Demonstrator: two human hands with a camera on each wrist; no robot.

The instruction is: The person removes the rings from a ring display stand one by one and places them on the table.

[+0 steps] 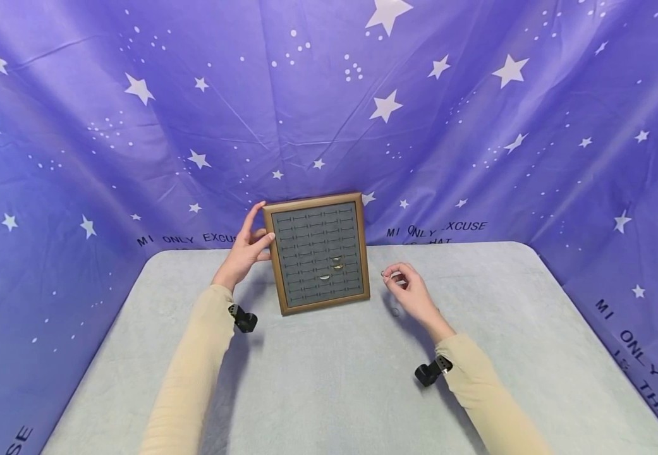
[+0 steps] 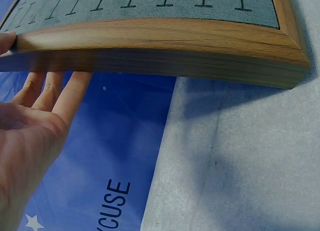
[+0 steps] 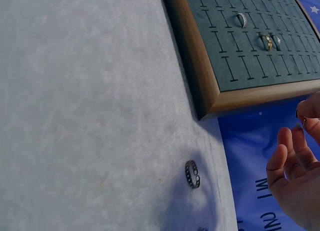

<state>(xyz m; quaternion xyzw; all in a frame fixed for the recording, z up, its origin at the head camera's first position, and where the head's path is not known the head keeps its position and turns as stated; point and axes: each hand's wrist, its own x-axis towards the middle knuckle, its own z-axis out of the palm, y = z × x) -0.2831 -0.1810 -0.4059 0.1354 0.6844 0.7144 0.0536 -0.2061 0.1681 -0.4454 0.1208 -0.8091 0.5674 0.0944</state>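
Observation:
A wood-framed ring display tray (image 1: 318, 253) with a dark slotted pad leans upright near the table's back edge. My left hand (image 1: 241, 254) grips its left side, thumb on the front of the frame and fingers around the edge. Two silver rings and a gold ring (image 1: 337, 266) sit in slots in the lower part of the pad. Right of the tray, my right hand (image 1: 411, 292) pinches a small ring (image 3: 302, 124) between thumb and fingertips, mostly hidden by them. On the table below that hand lies a loose openwork ring (image 3: 192, 174).
The pale table (image 1: 329, 379) ends at a purple star-printed cloth (image 1: 317, 101) behind and at both sides. Another small dark object (image 3: 202, 229) is cut off at the bottom of the right wrist view. Black wrist cameras (image 1: 243, 318) sit on both sleeves.

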